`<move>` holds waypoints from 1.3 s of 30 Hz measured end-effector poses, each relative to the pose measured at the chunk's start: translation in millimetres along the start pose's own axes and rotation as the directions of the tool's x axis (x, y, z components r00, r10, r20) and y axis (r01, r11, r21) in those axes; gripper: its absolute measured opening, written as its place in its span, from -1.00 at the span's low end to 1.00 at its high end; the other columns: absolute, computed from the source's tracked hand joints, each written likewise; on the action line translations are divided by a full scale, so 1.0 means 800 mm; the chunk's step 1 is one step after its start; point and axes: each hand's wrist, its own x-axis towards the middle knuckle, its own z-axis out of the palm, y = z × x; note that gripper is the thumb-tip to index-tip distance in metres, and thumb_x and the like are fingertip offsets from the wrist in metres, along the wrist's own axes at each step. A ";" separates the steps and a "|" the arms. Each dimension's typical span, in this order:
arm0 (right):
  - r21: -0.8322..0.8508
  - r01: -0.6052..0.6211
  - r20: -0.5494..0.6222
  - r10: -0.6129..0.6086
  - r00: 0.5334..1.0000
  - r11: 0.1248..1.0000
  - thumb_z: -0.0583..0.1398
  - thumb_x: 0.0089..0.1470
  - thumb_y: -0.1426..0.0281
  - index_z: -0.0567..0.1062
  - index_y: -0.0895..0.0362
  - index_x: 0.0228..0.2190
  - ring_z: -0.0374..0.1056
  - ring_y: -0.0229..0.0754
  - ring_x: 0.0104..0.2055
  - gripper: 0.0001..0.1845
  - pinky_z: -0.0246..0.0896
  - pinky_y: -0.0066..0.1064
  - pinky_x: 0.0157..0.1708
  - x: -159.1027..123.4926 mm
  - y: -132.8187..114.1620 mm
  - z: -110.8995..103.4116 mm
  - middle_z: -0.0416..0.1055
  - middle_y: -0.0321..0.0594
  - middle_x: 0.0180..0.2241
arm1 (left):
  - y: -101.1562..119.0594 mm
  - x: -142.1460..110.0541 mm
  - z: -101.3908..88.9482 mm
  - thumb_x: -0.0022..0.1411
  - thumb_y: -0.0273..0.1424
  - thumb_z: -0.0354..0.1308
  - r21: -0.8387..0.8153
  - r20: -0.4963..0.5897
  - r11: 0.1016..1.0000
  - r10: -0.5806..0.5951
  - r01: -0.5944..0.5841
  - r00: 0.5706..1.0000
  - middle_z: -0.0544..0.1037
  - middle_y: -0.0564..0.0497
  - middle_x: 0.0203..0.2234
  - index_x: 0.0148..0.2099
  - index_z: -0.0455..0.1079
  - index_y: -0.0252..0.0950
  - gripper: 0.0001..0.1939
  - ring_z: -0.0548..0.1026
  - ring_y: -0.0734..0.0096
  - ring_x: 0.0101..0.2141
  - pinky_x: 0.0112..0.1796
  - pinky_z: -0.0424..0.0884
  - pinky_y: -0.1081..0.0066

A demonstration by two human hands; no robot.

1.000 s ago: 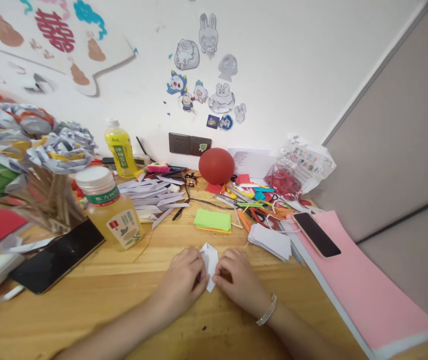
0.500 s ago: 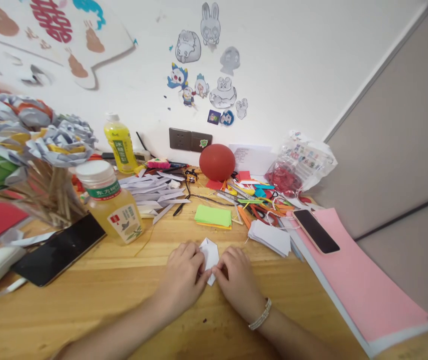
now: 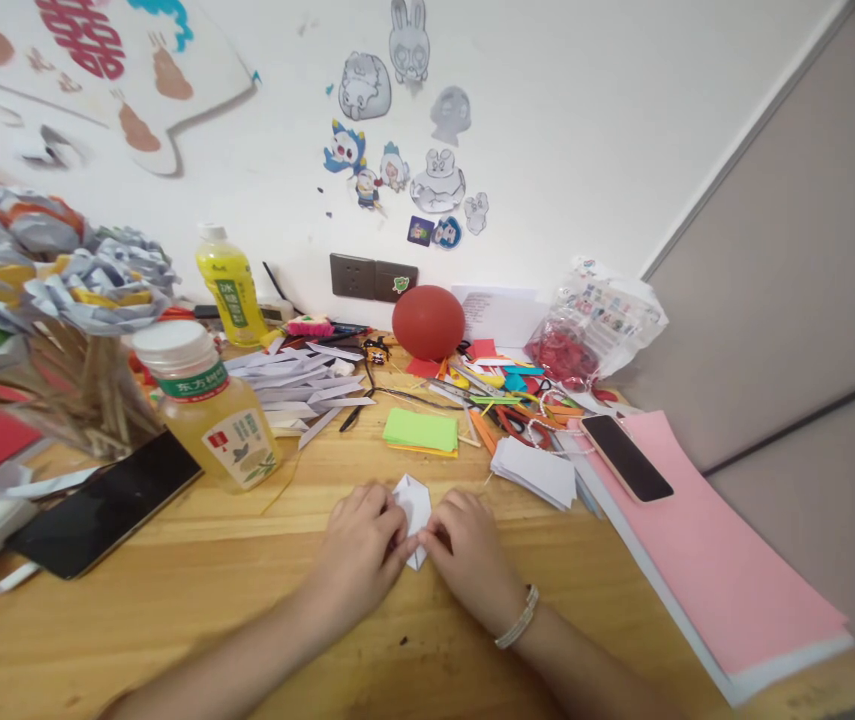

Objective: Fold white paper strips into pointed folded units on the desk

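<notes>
Between my two hands, low over the wooden table, is a small piece of white paper with its corners folded in. My left hand grips its left side, the fingers curled and the thumb at the lower edge. On the right side my right hand pinches the same paper, its thumb tip close to the left thumb. Just beyond the paper lies a stack of green paper slips with orange ones under it. A stack of white paper slips sits to the right.
At left stand a juice bottle, a yellow drink bottle, a black phone and paper flowers on sticks. Farther back are folded white strips and a red balloon. A second phone rests on pink paper.
The view has shifted slightly, so everything appears a little farther left. Both hands keep the same hold on the folded paper.
</notes>
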 end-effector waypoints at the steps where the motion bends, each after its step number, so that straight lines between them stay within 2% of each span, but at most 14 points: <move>1: 0.044 0.036 0.041 -0.038 0.998 0.998 0.24 0.04 0.48 0.36 0.14 -0.53 0.19 -0.20 -0.30 -0.84 0.00 -0.39 -0.31 0.002 0.004 -0.005 0.30 -0.32 -0.42 | -0.002 0.000 -0.001 0.24 -0.28 0.04 -0.010 0.005 1.000 0.006 -0.006 1.000 0.38 -0.05 -0.36 -0.44 0.33 -0.27 -0.75 0.31 0.20 -0.28 -0.30 0.22 0.27; 5: 0.207 0.139 0.189 -0.179 0.966 0.968 0.29 0.01 0.42 0.45 0.12 -0.48 0.24 -0.21 -0.29 -0.90 0.06 -0.40 -0.27 0.010 0.021 -0.023 0.34 -0.33 -0.41 | -0.016 0.002 -0.003 0.20 -0.37 0.10 -0.117 0.052 0.989 0.096 -0.090 0.994 0.41 -0.03 -0.34 -0.40 0.37 -0.25 -0.87 0.32 0.23 -0.25 -0.27 0.21 0.30; 7: 0.223 0.143 0.199 -0.189 0.962 0.964 0.31 -0.03 0.42 0.47 0.12 -0.48 0.25 -0.22 -0.29 -0.90 0.06 -0.40 -0.27 0.012 0.023 -0.026 0.34 -0.33 -0.42 | -0.024 0.003 -0.004 0.18 -0.39 0.13 -0.185 0.061 0.972 0.156 -0.143 0.986 0.43 -0.01 -0.34 -0.39 0.38 -0.24 -0.90 0.34 0.27 -0.25 -0.25 0.22 0.33; 9: 0.200 0.114 0.177 -0.150 0.973 0.973 0.32 -0.05 0.46 0.46 0.13 -0.51 0.25 -0.22 -0.32 -0.88 0.04 -0.41 -0.30 0.012 0.021 -0.023 0.33 -0.34 -0.45 | -0.029 0.005 -0.003 0.16 -0.41 0.15 -0.218 0.050 0.963 0.174 -0.159 0.984 0.43 0.00 -0.37 -0.40 0.39 -0.25 -0.91 0.35 0.29 -0.26 -0.26 0.22 0.35; 14: 0.139 0.046 0.116 -0.063 0.991 0.989 0.29 -0.04 0.50 0.43 0.14 -0.55 0.21 -0.23 -0.33 -0.87 -0.01 -0.42 -0.32 0.009 0.011 -0.011 0.30 -0.36 -0.47 | -0.026 0.009 -0.001 0.15 -0.41 0.15 -0.196 0.026 0.973 0.129 -0.121 0.991 0.44 0.02 -0.43 -0.46 0.36 -0.26 -0.86 0.35 0.30 -0.30 -0.30 0.22 0.37; 23: 0.014 0.021 0.031 -0.021 0.999 1.000 0.22 0.01 0.52 0.36 0.14 -0.51 0.17 -0.19 -0.30 -0.87 -0.01 -0.38 -0.29 -0.001 -0.001 -0.004 0.29 -0.31 -0.42 | -0.012 0.007 -0.001 0.13 -0.36 0.16 -0.107 0.038 0.994 0.009 -0.005 0.999 0.41 -0.01 -0.42 -0.48 0.34 -0.26 -0.84 0.36 0.25 -0.29 -0.29 0.22 0.33; 29: 0.031 0.029 0.013 -0.029 0.999 0.999 0.21 0.04 0.51 0.36 0.13 -0.50 0.18 -0.19 -0.30 -0.87 0.01 -0.37 -0.29 -0.004 -0.001 -0.005 0.30 -0.31 -0.42 | -0.007 0.007 -0.002 0.11 -0.33 0.17 -0.081 0.032 0.997 -0.009 0.012 0.999 0.41 -0.01 -0.41 -0.50 0.33 -0.26 -0.82 0.36 0.25 -0.30 -0.32 0.22 0.34; 31: 0.062 0.102 -0.002 -0.102 0.995 0.993 0.18 0.08 0.49 0.38 0.13 -0.48 0.19 -0.21 -0.30 -0.89 0.02 -0.37 -0.29 -0.007 0.003 -0.011 0.30 -0.30 -0.42 | -0.007 0.006 -0.003 0.09 -0.36 0.19 -0.073 0.035 0.997 -0.019 0.022 0.999 0.41 0.00 -0.41 -0.50 0.33 -0.26 -0.84 0.36 0.25 -0.30 -0.31 0.22 0.34; 33: 0.059 0.248 0.015 -0.250 0.968 0.967 0.14 0.12 0.46 0.41 0.12 -0.44 0.18 -0.21 -0.31 -0.90 0.02 -0.35 -0.29 -0.010 0.006 -0.020 0.32 -0.28 -0.41 | -0.006 0.006 -0.003 0.07 -0.38 0.20 -0.068 0.036 0.997 -0.029 0.032 0.999 0.41 0.00 -0.41 -0.49 0.34 -0.26 -0.86 0.36 0.24 -0.30 -0.30 0.23 0.33; 36: -0.029 0.476 0.105 -0.470 0.876 0.879 0.10 0.14 0.44 0.46 0.09 -0.35 0.17 -0.18 -0.33 -0.87 0.01 -0.31 -0.31 -0.013 0.007 -0.030 0.36 -0.23 -0.40 | -0.006 0.005 -0.003 0.07 -0.40 0.21 -0.073 0.043 0.997 -0.035 0.038 0.998 0.41 -0.01 -0.40 -0.49 0.34 -0.26 -0.87 0.36 0.22 -0.28 -0.29 0.23 0.31; 39: -0.125 0.573 0.169 -0.552 0.817 0.810 0.06 0.15 0.45 0.46 0.12 -0.27 0.16 -0.15 -0.36 -0.82 0.00 -0.29 -0.36 -0.014 0.004 -0.030 0.37 -0.19 -0.43 | -0.006 0.004 -0.004 0.07 -0.41 0.22 -0.075 0.049 0.996 -0.041 0.044 0.998 0.41 -0.01 -0.40 -0.48 0.35 -0.26 -0.87 0.36 0.21 -0.28 -0.29 0.22 0.31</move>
